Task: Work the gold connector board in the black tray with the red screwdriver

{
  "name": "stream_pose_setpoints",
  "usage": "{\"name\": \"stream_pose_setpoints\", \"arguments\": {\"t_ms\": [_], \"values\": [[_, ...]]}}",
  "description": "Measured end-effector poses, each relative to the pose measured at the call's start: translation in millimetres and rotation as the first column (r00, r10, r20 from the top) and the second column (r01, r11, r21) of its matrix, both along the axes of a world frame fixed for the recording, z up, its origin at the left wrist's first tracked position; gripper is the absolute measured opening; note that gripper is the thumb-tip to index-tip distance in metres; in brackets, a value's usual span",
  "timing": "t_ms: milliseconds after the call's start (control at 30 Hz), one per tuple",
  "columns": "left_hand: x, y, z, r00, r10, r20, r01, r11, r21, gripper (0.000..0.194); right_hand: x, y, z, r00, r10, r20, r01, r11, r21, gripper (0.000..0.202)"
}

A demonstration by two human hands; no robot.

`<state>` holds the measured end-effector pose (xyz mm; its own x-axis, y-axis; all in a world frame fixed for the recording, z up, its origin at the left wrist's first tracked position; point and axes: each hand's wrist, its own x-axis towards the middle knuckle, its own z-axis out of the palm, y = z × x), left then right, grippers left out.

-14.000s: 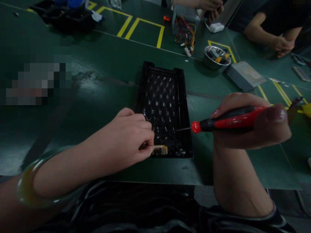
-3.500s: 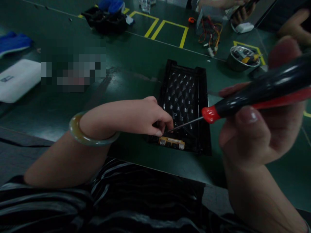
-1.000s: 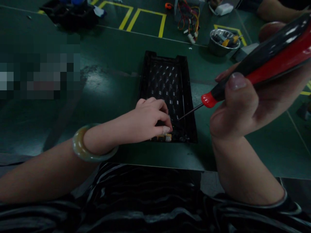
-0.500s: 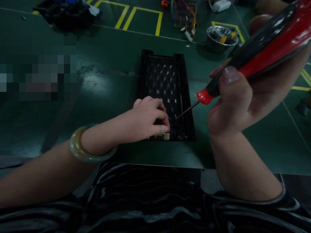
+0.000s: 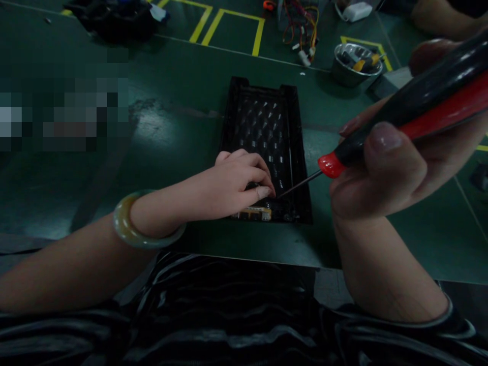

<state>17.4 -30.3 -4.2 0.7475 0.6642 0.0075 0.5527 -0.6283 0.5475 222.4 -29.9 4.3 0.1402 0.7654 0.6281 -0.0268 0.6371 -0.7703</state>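
A black open-fronted panel (image 5: 298, 152) with a patterned mesh lies on the green table. Along its near edge is a small yellowish circuit board (image 5: 257, 213). My left hand (image 5: 236, 185) rests over the panel's lower left, thumb and fingertips together just above the board; whatever they pinch is too small to make out. My right hand (image 5: 400, 168) is wrapped round a black and red screwdriver (image 5: 389, 114), raised at the right. The screwdriver's thin shaft slants down to the left, its tip close to my left fingertips.
At the back right stand a metal bowl (image 5: 351, 71) of tools and a bundle of coloured cables (image 5: 303, 35). A black tray (image 5: 114, 20) sits back left. Another person's arm (image 5: 442, 18) shows at the top right. The table's front edge runs below the panel.
The view has shifted, so the table things appear farther right. The screwdriver's tip has come down nearer my left fingertips, and more of the circuit board shows.
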Motion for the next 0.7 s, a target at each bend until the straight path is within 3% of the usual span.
{"name": "stream_pose_setpoints", "arguments": {"t_ms": [67, 133, 400, 600, 700], "values": [[-2.2, 0.8, 1.0, 1.000, -0.010, 0.006, 0.010, 1.000, 0.027, 0.024, -2.4, 2.3, -3.1, 0.993, -0.117, -0.026, 0.120, 0.962, 0.245, 0.060], [-3.7, 0.5, 1.2, 1.000, -0.023, 0.006, 0.023, 0.998, 0.050, 0.022, -5.4, 1.0, -3.8, 0.990, -0.141, -0.028, 0.143, 0.935, 0.325, 0.049], [-3.6, -2.8, 1.3, 0.997, -0.075, 0.020, 0.073, 0.994, 0.078, 0.020, -10.1, -5.0, 1.6, 0.989, -0.113, 0.094, 0.062, 0.901, 0.429, 0.036], [-3.8, -2.1, -0.3, 0.997, -0.075, 0.030, 0.073, 0.994, 0.075, 0.020, -7.1, -5.0, -5.6, 0.997, -0.030, 0.065, 0.010, 0.955, 0.297, 0.051], [-4.2, -1.9, -1.4, 0.996, -0.080, 0.024, 0.078, 0.994, 0.082, 0.019, -7.1, -4.2, -7.3, 0.997, -0.041, 0.072, 0.018, 0.956, 0.293, 0.050]]}}
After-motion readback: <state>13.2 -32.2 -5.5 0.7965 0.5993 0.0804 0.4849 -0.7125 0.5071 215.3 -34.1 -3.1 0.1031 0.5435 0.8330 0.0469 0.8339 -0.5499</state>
